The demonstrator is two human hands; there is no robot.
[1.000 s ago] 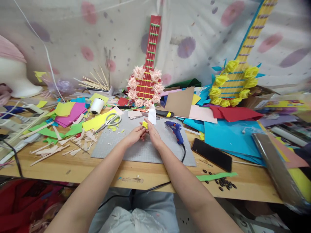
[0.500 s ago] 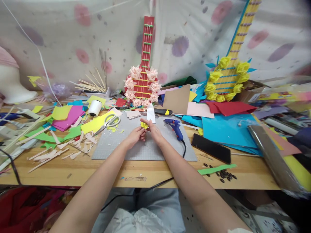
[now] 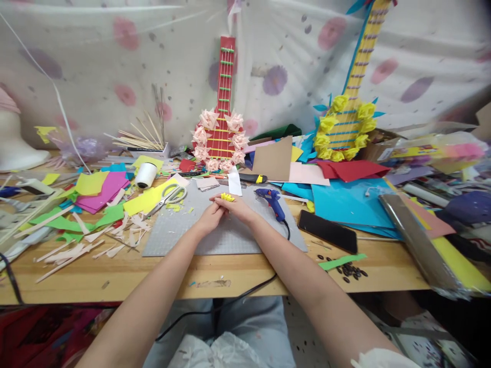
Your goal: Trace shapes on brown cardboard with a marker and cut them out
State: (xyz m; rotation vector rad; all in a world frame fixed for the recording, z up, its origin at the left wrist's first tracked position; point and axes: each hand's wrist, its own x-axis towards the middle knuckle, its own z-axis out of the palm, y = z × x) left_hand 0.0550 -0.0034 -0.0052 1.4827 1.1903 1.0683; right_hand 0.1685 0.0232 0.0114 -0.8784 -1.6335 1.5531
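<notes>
Over the grey cutting mat (image 3: 180,243), my two hands meet around a small fringed yellow paper piece (image 3: 227,197). My left hand (image 3: 210,218) is closed on it from the left, its fingertips against the other hand. From the other side my right hand (image 3: 240,208) also closes on it, with its fingers over the lower part of the piece. Only the yellow fringe shows above the fingers; how each fingertip grips is hidden. Just behind lies a white paper piece (image 3: 235,181). A blue glue gun (image 3: 274,202) rests right of my hands, and scissors (image 3: 166,199) lie to the left.
A red paper guitar (image 3: 221,125) with pink flowers stands at the back; a yellow one (image 3: 343,128) leans at right. Paper scraps (image 3: 76,248) cover the left side. Blue sheets (image 3: 351,204), a phone (image 3: 328,231) and dark beads (image 3: 351,271) lie right. The glue gun's cord crosses the table's edge.
My hands have drawn closer together around the yellow piece, with the right hand turned flatter over it. Less of the yellow shows below the fingers. The view has shifted slightly to the right.
</notes>
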